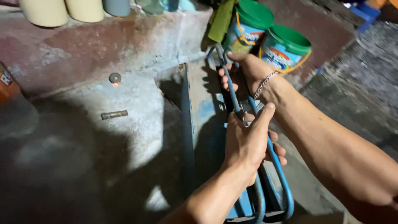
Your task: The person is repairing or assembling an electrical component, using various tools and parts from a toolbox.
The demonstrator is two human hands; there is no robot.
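Gripping a blue metal loop frame [248,124] with both hands: left hand [248,143] is closed around the rods mid-length, thumb up along the metal; right hand [244,74] is closed around the far end, fingers curled over it, a chain bracelet [263,84] on the wrist. Frame runs from near the bottom edge up toward the tubs, lying over a blue-painted metal piece [195,108] on the concrete floor [137,103]. Its near end is cut off at the bottom edge, its middle is covered by the left hand, so the full shape is hard to make out; at least two bent rods side by side. Lower left is deep shadow, nothing readable there.

Counts: two round plastic tubs [265,35] with green lids and colourful printed labels, top centre-right, touching each other. A green cloth [222,18] hangs just left of them. Along the top edge, two cream containers [62,10] and one grey-blue one [117,6], all cropped. One small round metal piece [115,77] and one short metal bar [114,114] lie on the floor, apart. An orange package [6,85], far left, is mostly cut off.
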